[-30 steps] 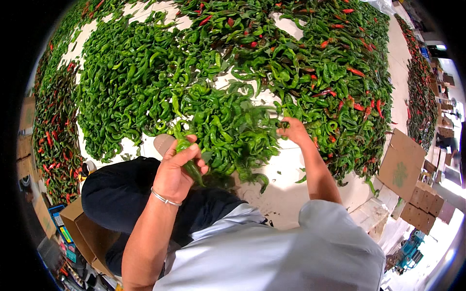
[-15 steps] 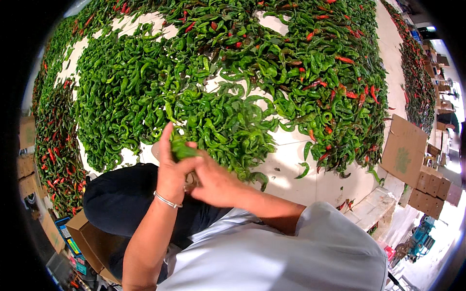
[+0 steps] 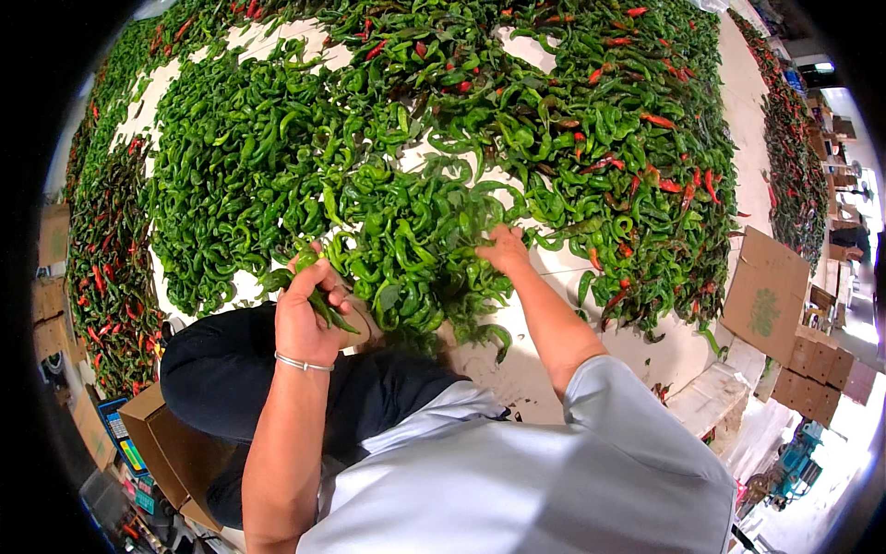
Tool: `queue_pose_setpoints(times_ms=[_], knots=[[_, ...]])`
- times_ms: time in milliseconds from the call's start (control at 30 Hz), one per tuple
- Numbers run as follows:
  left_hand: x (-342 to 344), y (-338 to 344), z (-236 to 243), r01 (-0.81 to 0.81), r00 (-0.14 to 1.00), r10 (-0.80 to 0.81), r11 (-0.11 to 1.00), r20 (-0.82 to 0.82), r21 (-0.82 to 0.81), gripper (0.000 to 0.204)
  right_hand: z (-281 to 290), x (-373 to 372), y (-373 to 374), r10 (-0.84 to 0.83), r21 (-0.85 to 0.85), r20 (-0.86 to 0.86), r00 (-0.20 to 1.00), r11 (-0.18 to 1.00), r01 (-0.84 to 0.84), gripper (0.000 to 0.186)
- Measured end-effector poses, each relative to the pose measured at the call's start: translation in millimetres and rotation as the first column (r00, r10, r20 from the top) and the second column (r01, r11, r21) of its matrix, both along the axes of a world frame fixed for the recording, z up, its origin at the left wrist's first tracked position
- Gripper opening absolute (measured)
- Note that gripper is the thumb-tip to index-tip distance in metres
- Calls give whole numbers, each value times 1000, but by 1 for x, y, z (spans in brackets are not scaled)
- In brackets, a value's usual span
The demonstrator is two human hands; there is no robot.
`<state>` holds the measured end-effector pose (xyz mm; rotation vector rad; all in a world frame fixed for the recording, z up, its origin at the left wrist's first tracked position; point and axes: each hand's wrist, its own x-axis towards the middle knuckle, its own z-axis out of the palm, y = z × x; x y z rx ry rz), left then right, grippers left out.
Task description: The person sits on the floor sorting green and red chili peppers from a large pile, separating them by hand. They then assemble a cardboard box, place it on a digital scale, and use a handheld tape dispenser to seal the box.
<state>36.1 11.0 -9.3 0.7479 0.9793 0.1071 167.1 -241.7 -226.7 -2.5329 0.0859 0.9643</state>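
Several green peppers [image 3: 318,300] are gripped in my left hand [image 3: 309,309], which is closed around them above my dark-trousered knee. A metal bangle [image 3: 305,363] circles that wrist. My right hand [image 3: 506,251] reaches to the right edge of the nearest heap of green peppers [image 3: 397,245], its fingers apart at the heap. No pepper shows in it, though its fingertips partly blend with the heap. The peppers in this heap are curved, long and glossy, some with leaves among them.
Mixed green and red peppers [image 3: 637,185] cover the pale tiled floor [image 3: 544,355] at the right. More peppers [image 3: 106,286] lie at far left. A cardboard flap [image 3: 766,295] stands at right, near a white box [image 3: 711,397]. An open cardboard box [image 3: 171,452] sits beside my leg.
My hands were together in front of me with green peppers between them. They have parted: the right has moved away to the heap, and the left keeps the peppers slightly lower.
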Motion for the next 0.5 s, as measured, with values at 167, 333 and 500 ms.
queue_pose_setpoints(times_ms=[167,333,500], knots=[[-3,6,3,-24,999,24,1000,43,-12,27,-5,-8,-2,176,-74,-11,984,982,-176,60],[-10,4,3,36,998,-36,999,55,12,28,-20,-9,-33,121,161,88,989,978,-133,66],[-19,9,0,35,996,-35,999,81,1,28,18,0,-45,-161,452,-308,938,842,293,56]])
